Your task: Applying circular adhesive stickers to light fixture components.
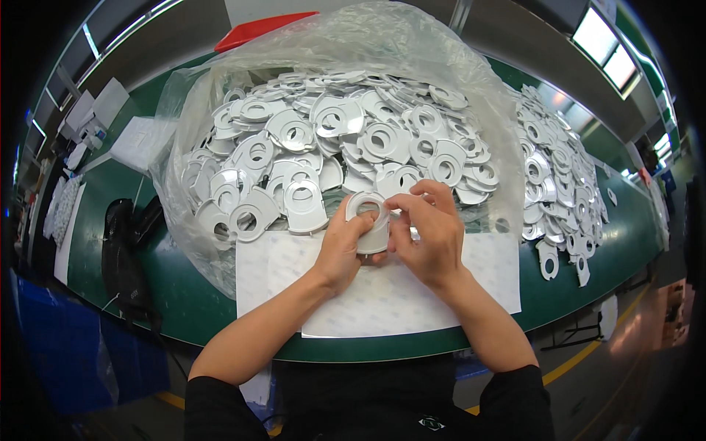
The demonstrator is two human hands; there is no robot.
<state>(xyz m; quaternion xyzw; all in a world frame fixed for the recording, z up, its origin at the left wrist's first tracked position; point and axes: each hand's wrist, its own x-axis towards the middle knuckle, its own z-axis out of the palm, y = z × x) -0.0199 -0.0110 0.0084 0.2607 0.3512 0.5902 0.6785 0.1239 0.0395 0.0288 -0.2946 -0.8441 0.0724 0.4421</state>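
Above the white paper sheets (393, 298) at the near side of the green tabletop (187, 312), the person's left hand (338, 248) grips a white ring-shaped plate (373, 241), its thumb lying over the round hole. The right hand (429, 237) has its fingers curled, with thumb and index finger at the plate's right edge; whether they pinch it cannot be told.

On the far side, just beyond the hands, a large clear plastic bag (404, 37) gapes around a heap of similar white plates (338, 117). Well to the right, a second heap (562, 173) lies outside the bag. A red tray (263, 29) shows behind the bag at far left, and a black pouch-like object (125, 261) lies near the tabletop's left edge.

Faint grey marks repeat across the sheets, too pale to read. A small white-and-green emblem (432, 422) sits on the person's black shirt (360, 397).
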